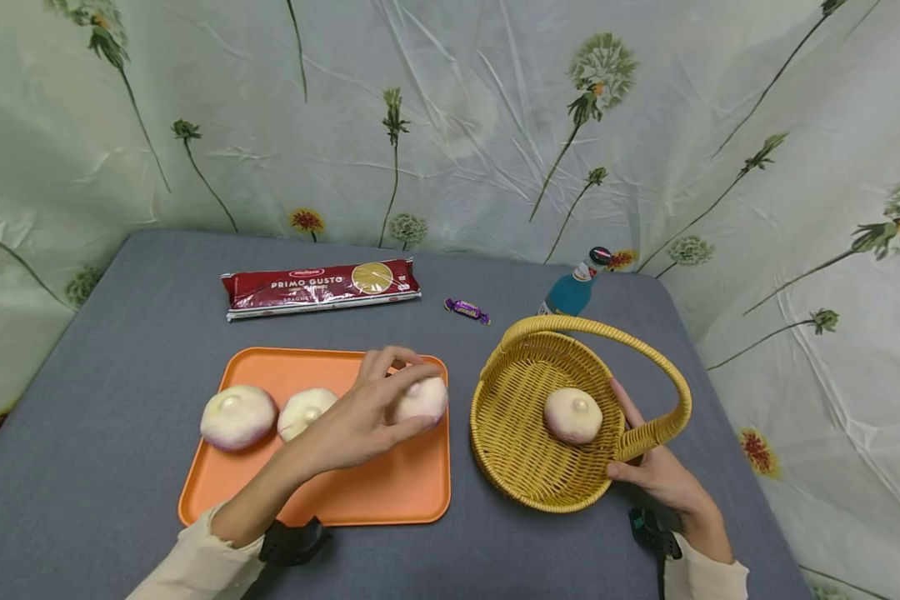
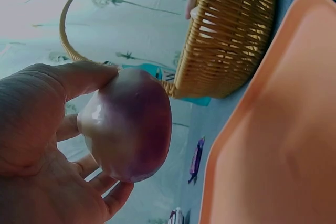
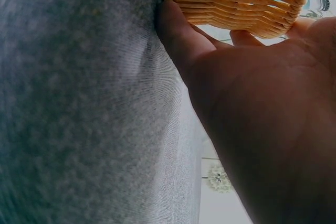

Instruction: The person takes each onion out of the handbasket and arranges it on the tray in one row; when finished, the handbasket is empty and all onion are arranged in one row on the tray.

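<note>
My left hand (image 1: 367, 410) pinches a white and purple turnip (image 2: 131, 124) between thumb and fingers, over the right end of an orange tray (image 1: 390, 492). In the left wrist view the held turnip is off the tray. Two more turnips lie on the tray, a wide one (image 1: 237, 417) at the left and a smaller one (image 1: 303, 410) partly hidden by my left hand. My right hand (image 1: 663, 475) grips the right side of a yellow wicker basket (image 1: 510, 467) by its handle's base. Another turnip (image 1: 573, 415) sits inside the basket.
A red spaghetti packet (image 1: 322, 287) lies behind the tray. To its right is a purple wrapped candy (image 1: 467, 311). Behind the basket, a bottle of blue drink (image 1: 570, 292) is partly hidden by the rim. A flowered cloth (image 1: 465, 167) hangs along the table's back edge.
</note>
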The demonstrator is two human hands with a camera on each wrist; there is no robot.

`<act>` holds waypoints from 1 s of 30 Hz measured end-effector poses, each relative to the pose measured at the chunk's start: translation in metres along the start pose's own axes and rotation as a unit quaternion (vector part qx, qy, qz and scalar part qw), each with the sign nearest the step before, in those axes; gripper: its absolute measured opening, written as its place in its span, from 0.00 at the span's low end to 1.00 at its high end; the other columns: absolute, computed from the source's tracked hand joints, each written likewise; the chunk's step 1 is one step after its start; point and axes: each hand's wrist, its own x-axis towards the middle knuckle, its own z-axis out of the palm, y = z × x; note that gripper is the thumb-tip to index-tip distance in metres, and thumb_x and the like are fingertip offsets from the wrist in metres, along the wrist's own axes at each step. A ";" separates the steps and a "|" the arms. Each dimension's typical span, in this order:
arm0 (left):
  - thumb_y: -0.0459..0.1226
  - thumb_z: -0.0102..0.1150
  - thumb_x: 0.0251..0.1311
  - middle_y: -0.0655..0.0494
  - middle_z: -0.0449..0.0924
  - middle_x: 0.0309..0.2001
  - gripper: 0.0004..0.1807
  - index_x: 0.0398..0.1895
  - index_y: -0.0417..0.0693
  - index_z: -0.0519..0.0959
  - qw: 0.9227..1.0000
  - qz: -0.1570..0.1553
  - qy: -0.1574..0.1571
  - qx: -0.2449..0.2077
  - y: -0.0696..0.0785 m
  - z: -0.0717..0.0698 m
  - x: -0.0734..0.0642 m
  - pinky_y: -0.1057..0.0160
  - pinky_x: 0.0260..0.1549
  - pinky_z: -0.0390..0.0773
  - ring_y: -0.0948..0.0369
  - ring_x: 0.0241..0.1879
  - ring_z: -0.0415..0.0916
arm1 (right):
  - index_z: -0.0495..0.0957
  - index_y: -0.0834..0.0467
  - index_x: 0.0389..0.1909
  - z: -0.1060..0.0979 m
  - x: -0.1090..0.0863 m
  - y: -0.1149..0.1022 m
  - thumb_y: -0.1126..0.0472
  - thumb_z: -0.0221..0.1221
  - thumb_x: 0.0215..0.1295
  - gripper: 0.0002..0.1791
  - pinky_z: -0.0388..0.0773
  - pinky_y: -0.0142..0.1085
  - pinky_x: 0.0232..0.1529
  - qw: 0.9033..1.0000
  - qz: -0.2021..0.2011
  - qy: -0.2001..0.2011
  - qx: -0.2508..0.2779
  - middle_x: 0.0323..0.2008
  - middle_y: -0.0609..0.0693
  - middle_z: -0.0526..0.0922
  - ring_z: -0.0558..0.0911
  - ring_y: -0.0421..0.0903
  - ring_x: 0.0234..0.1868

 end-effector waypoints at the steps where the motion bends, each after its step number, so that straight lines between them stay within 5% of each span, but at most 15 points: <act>1: 0.45 0.68 0.62 0.57 0.66 0.63 0.26 0.64 0.65 0.75 1.000 -0.002 0.001 0.001 -0.001 0.000 -0.001 0.52 0.51 0.73 0.56 0.62 0.59 | 0.26 0.52 0.80 0.000 -0.001 0.001 0.74 0.64 0.62 0.62 0.67 0.23 0.62 1.000 -0.001 0.000 0.000 0.77 0.71 0.25 0.49 0.26 0.76; 30: 0.44 0.74 0.55 0.54 0.71 0.57 0.27 0.59 0.53 0.80 0.998 -0.036 0.016 0.054 -0.033 -0.007 -0.017 0.47 0.50 0.72 0.50 0.62 0.61 | 0.27 0.49 0.80 0.001 -0.001 -0.002 0.74 0.64 0.62 0.62 0.69 0.24 0.61 1.000 0.004 0.003 0.008 0.77 0.69 0.26 0.51 0.26 0.76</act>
